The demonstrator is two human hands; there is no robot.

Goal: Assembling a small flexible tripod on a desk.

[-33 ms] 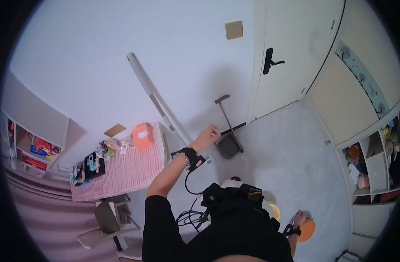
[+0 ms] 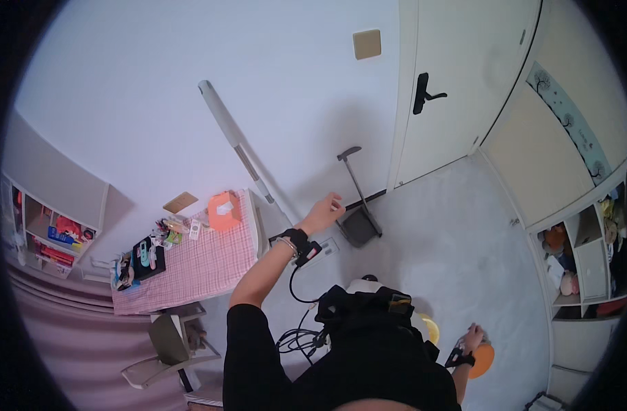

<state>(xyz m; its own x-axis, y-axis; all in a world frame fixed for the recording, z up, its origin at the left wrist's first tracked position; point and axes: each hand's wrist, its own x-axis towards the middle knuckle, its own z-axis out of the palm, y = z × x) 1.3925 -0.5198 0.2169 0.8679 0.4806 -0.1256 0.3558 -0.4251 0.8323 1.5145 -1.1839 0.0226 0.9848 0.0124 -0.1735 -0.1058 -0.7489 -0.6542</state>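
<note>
My left hand (image 2: 323,214) is stretched out ahead with its fingers loosely bent and apart, holding nothing. In the picture it overlaps the near side of a dark grey long-handled dustpan (image 2: 359,229), which stands on the floor by the wall; contact between them does not show. To its left, a long white and grey pole (image 2: 221,116) leans on the wall. My right hand (image 2: 474,337) hangs low at my right side, next to an orange round thing (image 2: 482,361). Its fingers are too small and hidden to tell whether they grip anything.
A table with a pink checked cloth (image 2: 204,264) stands left, bearing an orange box (image 2: 224,211) and small items. Beyond it is a chair (image 2: 168,339). Black cables (image 2: 300,341) hang beside me. Ahead is a white door (image 2: 464,89); open shelves (image 2: 591,264) stand right.
My right hand has shifted very slightly forward. The left hand and the dustpan look the same.
</note>
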